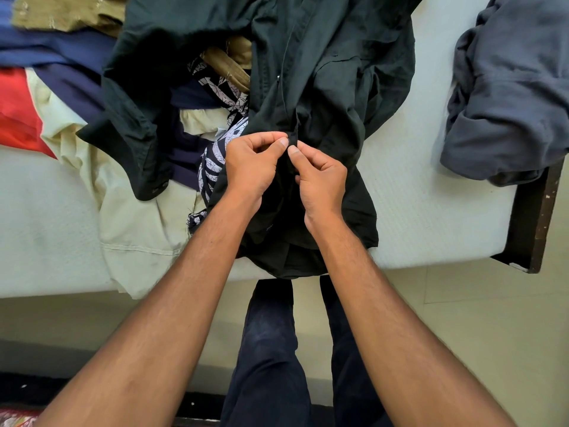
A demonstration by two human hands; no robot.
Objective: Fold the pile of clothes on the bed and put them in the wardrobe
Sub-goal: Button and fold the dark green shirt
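A dark green button shirt point(332, 87) lies spread over the pile of clothes on the bed point(431, 211), its hem hanging over the near edge. My left hand point(252, 164) and my right hand point(320, 177) meet at the shirt's front placket, each pinching the fabric edge between thumb and forefinger. Under the shirt lie a black-and-white patterned garment point(215, 155), a cream garment point(132, 229), navy clothes point(70, 72), an olive-brown piece point(61, 13) and a red one point(15, 112).
A grey-blue garment point(508, 97) lies bunched at the bed's right end, beside the dark wooden bed frame point(535, 217). Pale floor tiles point(492, 318) run below the mattress edge. My legs in dark trousers point(271, 349) stand against the bed.
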